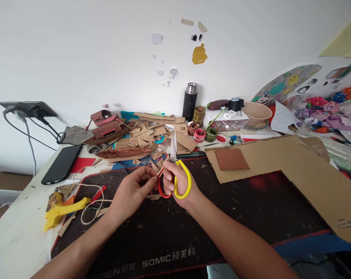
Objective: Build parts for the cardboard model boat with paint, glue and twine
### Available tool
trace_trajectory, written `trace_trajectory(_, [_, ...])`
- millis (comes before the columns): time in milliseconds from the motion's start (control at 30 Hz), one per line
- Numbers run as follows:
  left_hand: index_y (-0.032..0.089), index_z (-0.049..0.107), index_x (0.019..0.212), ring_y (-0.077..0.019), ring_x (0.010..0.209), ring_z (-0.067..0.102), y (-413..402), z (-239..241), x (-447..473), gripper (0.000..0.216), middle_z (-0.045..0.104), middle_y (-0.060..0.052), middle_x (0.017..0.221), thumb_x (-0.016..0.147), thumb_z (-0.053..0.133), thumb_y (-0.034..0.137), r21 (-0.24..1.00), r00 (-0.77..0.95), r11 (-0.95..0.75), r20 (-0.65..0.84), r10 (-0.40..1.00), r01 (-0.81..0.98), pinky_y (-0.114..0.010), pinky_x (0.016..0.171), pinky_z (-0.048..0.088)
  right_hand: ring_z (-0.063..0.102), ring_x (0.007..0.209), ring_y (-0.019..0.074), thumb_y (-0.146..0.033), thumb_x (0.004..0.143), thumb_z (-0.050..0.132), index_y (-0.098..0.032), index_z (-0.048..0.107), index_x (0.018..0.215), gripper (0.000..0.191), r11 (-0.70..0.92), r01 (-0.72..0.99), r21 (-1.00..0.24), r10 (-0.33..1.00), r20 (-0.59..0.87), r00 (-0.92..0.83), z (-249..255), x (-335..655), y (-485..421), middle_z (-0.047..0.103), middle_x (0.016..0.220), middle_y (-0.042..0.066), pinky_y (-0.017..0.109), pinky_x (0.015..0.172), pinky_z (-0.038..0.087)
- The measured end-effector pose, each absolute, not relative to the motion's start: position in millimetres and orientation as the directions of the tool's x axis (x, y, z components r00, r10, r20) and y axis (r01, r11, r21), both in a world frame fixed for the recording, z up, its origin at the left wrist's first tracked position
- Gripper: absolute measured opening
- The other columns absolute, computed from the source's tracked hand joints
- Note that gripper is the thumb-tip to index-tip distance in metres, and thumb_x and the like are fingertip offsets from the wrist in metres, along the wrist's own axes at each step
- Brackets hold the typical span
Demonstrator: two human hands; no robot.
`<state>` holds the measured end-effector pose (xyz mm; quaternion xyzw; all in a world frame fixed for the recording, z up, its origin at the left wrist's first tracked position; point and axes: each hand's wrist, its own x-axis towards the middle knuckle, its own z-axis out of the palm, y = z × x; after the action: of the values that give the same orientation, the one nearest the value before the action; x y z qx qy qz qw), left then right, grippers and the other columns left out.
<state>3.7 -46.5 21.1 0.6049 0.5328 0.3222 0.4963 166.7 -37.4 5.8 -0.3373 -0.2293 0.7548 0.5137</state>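
Note:
Over the dark desk mat (236, 221), my right hand (183, 180) is closed around scissors (189, 180) with one yellow and one red handle loop. Their metal blades point up, away from me. Beside it, my left hand (131, 190) pinches a small thin reddish-brown strip (161, 170) between thumb and fingers. The strip's upper end meets my right fingertips; whether they grip it too I cannot tell. A loose string (86, 185) loops on the mat to the left of my left hand.
A yellow glue gun (63, 209) and a black phone (62, 164) lie at left. Cardboard scraps (146, 133), a brown model boat (111, 130) and a boat hull (123, 153) are behind. Paint pots (212, 133) and a flask (190, 102) stand farther back; a large cardboard sheet (297, 166) lies right.

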Motion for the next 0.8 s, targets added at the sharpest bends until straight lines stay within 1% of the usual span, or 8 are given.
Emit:
trace_trajectory(133, [0.020, 0.067, 0.095, -0.0174, 0.065, 0.062, -47.2, 23.7, 4.7, 0.041, 0.069, 0.000, 0.073, 0.088, 0.069, 0.061, 0.942, 0.228, 0.064, -0.145, 0.963, 0.330, -0.027, 0.060, 0.048, 0.033, 0.031, 0.0057, -0.055, 0.073, 0.088, -0.024, 0.048, 0.077, 0.051, -0.378, -0.614, -0.693, 0.926, -0.277, -0.257, 5.0, 167.3, -37.9, 0.045, 0.046, -0.014, 0.021, 0.034, 0.031])
trace_trajectory(233, [0.021, 0.066, 0.092, -0.0178, 0.064, 0.062, -46.2, 26.4, 1.9, 0.040, 0.070, 0.000, 0.070, 0.089, 0.068, 0.061, 0.926, 0.224, 0.040, -0.133, 0.966, 0.377, -0.028, 0.060, 0.047, 0.033, 0.032, 0.0054, -0.055, 0.076, 0.086, -0.024, 0.047, 0.076, 0.050, -0.376, -0.610, -0.698, 0.926, -0.270, -0.262, 3.2, 167.3, -38.0, 0.044, 0.047, -0.013, 0.021, 0.034, 0.033])
trace_trajectory(333, [0.022, 0.066, 0.092, -0.0185, 0.064, 0.064, -41.8, 29.7, -7.5, 0.037, 0.073, -0.001, 0.071, 0.090, 0.067, 0.059, 0.907, 0.202, 0.007, -0.101, 0.974, 0.422, -0.029, 0.062, 0.048, 0.033, 0.034, 0.0054, -0.053, 0.076, 0.087, -0.024, 0.049, 0.079, 0.048, -0.365, -0.616, -0.698, 0.931, -0.263, -0.254, 1.2, 166.3, -38.8, 0.046, 0.051, -0.013, 0.021, 0.034, 0.035])
trace_trajectory(433, [0.023, 0.067, 0.093, -0.0197, 0.067, 0.067, -34.6, 33.6, -22.6, 0.036, 0.075, -0.001, 0.072, 0.089, 0.069, 0.058, 0.891, 0.147, -0.011, -0.062, 0.987, 0.453, -0.029, 0.065, 0.050, 0.035, 0.034, 0.0059, -0.053, 0.076, 0.088, -0.024, 0.051, 0.085, 0.048, -0.396, -0.585, -0.707, 0.917, -0.279, -0.284, -1.9, 163.1, -41.3, 0.048, 0.053, -0.013, 0.021, 0.034, 0.035])
trace_trajectory(600, [0.022, 0.067, 0.091, -0.0205, 0.067, 0.068, -26.2, 44.6, -45.3, 0.036, 0.075, -0.002, 0.071, 0.086, 0.073, 0.058, 0.886, 0.014, 0.020, -0.030, 0.999, 0.463, -0.030, 0.065, 0.050, 0.038, 0.035, 0.0066, -0.052, 0.077, 0.087, -0.024, 0.053, 0.093, 0.047, -0.440, -0.510, -0.739, 0.892, -0.294, -0.343, -8.3, 155.4, -45.6, 0.051, 0.056, -0.013, 0.020, 0.035, 0.038])
trace_trajectory(700, [0.021, 0.068, 0.094, -0.0200, 0.070, 0.068, -26.1, 51.1, -53.3, 0.036, 0.075, -0.001, 0.073, 0.088, 0.074, 0.056, 0.889, -0.053, 0.038, -0.015, 0.998, 0.456, -0.029, 0.068, 0.050, 0.040, 0.035, 0.0063, -0.052, 0.079, 0.085, -0.024, 0.053, 0.094, 0.046, -0.447, -0.466, -0.764, 0.885, -0.299, -0.358, -7.8, 152.3, -44.9, 0.053, 0.056, -0.013, 0.019, 0.036, 0.037])
trace_trajectory(800, [0.020, 0.069, 0.098, -0.0195, 0.071, 0.067, -26.9, 51.6, -58.3, 0.037, 0.076, -0.001, 0.075, 0.089, 0.074, 0.056, 0.888, -0.065, 0.050, -0.022, 0.998, 0.458, -0.028, 0.068, 0.049, 0.040, 0.034, 0.0060, -0.052, 0.079, 0.085, -0.024, 0.053, 0.093, 0.045, -0.432, -0.418, -0.800, 0.886, -0.288, -0.363, -6.6, 149.4, -40.8, 0.053, 0.055, -0.013, 0.018, 0.035, 0.035])
